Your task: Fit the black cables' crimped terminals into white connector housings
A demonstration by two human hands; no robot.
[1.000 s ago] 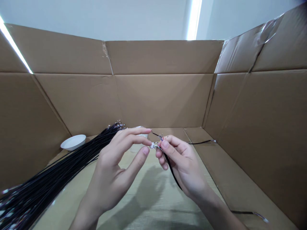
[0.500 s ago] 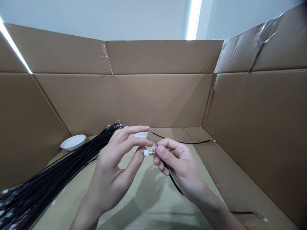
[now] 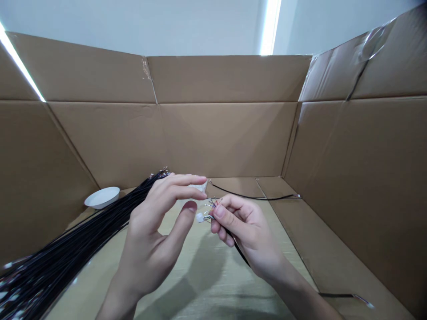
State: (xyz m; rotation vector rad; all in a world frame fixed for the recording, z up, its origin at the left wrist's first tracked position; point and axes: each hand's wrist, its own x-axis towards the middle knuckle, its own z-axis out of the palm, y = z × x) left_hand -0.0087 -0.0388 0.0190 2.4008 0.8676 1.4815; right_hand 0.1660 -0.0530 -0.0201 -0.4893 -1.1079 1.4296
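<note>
While my right hand point(image 3: 248, 231) pinches the black cable point(image 3: 241, 257) behind its white connector point(image 3: 199, 217), my left hand point(image 3: 156, 231) hovers beside that connector. Its fingers are spread, holding nothing.

The connector point(image 3: 199, 218) and dish point(image 3: 102, 197) are white, the wire bundle point(image 3: 66, 258) black, the cardboard point(image 3: 227, 138) brown.

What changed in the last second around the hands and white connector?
Both hands sank slightly and shifted left, carrying the white connector down and left. The right hand kept its grip on the black cable; the left hand stayed open beside it. The wire bundle and white dish did not move.
</note>
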